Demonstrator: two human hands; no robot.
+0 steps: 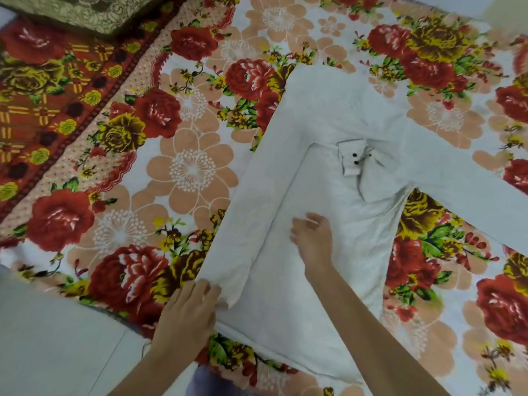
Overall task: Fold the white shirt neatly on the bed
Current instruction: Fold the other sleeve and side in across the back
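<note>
The white shirt lies flat on the flowered bed, one sleeve folded in: the left hand pins the near-left edge, the right hand smooths mid-cloth, both with fingers apart, so the far-right sleeve likely folds in next.

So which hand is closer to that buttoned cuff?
The right hand. It rests on the white shirt just below the buttoned cuff; the left hand is farther down at the shirt's folded edge.
</note>
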